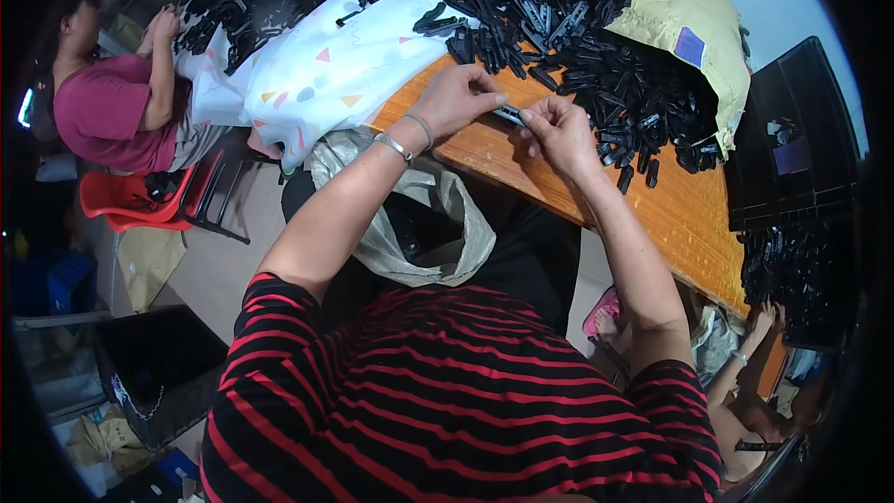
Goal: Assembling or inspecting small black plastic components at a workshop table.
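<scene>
Pinches a slim greyish strip [509, 115] with left hand [456, 102] on one end and right hand [562, 135] on the other, prob for steadiness, over the desk [678, 224] near black parts pile [633, 93], maybe for easy reach.

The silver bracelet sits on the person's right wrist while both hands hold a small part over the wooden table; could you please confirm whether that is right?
Not quite: the silver bracelet is on the person's left wrist, not the right, as the head view shows. The left hand and right hand do hold a small part over the wooden table.
</scene>
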The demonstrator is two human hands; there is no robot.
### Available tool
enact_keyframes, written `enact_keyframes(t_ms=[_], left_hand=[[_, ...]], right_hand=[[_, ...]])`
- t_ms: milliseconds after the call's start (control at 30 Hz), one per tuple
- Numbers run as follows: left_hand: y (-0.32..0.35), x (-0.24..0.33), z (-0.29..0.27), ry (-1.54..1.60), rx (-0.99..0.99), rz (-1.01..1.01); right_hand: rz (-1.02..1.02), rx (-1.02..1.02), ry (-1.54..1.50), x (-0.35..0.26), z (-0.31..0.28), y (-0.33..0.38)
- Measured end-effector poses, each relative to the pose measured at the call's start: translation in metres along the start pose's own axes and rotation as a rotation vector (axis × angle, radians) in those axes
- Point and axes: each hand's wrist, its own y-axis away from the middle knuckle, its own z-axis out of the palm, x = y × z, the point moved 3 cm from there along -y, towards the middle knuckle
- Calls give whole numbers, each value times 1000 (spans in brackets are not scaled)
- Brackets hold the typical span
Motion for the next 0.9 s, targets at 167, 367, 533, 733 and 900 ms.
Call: enact_keyframes(t_ms=[167,367,533,733,900], left_hand=[[-4,-6,4,-40,59,-67],[-5,-11,9,-102,97,-77],[-4,-10,13,-147,106,-108],[-7,-5,15,-348,156,-30],[40,-15,4,-385,75,57]], right_hand=[[85,28,-79,9,7,-2],[160,47,-43,11,9,-3],[146,35,74,15,7,-4],[1,110,278,25,2,-15],[106,-166,141,12,21,19]])
